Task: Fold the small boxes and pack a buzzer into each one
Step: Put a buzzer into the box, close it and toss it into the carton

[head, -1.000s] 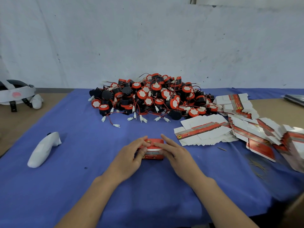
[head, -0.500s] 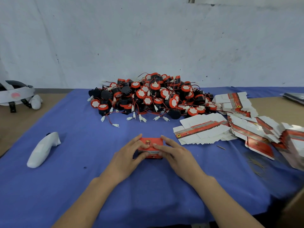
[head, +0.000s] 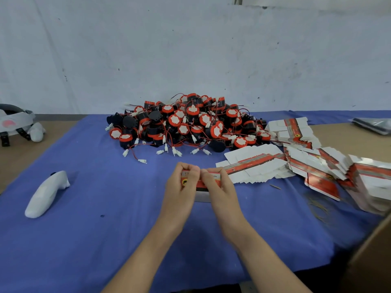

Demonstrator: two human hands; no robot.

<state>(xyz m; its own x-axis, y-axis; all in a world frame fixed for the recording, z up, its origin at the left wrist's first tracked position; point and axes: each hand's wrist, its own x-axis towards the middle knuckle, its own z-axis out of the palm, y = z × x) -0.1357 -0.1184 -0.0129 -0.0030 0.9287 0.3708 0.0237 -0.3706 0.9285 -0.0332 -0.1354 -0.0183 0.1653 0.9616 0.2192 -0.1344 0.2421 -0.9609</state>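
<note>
Blue cloth (head: 105,208) covers the middle of a brown surface (head: 19,157) set against a pale, scuffed wall (head: 190,49). At the centre of the cloth, on its near half, a small red box (head: 201,191) is held between the left hand (head: 182,187) and the right hand (head: 220,191). The left fingers (head: 188,169) and right fingers (head: 213,171) are curled over the box's upper edge and pinch it, and the fingertips of the two hands meet at its middle. The hands cover most of the box. Only a printed red face and a greyish lower part show between them. Whether its lower edge touches the cloth cannot be told. Beyond the hands, toward the wall, lies a heap of buzzers (head: 190,123), black bodies with red rims and white faces. Their thin red wires end in white plugs that spill onto the cloth. To the right of the hands, unfolded box blanks (head: 254,166), white with red bands, lie fanned in overlapping stacks that run to the right edge. A white handheld controller (head: 45,193) lies well apart on the left of the cloth. A white and grey headset (head: 12,121) rests on the brown surface at far left. A corner of a cardboard carton (head: 372,261) shows at lower right.
</note>
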